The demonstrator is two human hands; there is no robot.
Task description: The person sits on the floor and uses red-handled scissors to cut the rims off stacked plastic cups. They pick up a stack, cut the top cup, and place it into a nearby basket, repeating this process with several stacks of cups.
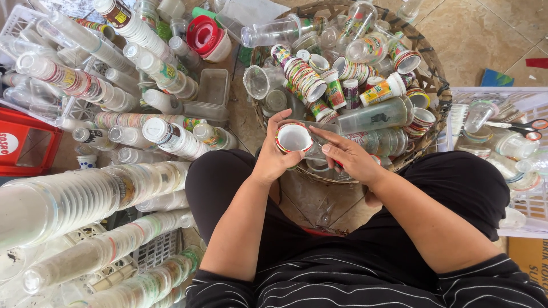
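Note:
My left hand (273, 155) grips a small plastic cup (294, 137) with a white inside and a colourful printed rim, its mouth facing up at me. My right hand (349, 157) sits just to the right of it, with the fingers reaching to the cup's edge and resting over a clear cup below. Both hands hover over the near rim of a round woven basket (435, 85) filled with several loose printed and clear plastic cups and stacked cup rows (302, 77). My knees in black trousers flank the basket.
Long nested stacks of clear cups (68, 199) lie on the left over white crates. A red crate (23, 145) sits at the far left. A white crate (514, 148) on the right holds cups and orange-handled scissors (522, 125). A red lid (202, 34) lies at the top.

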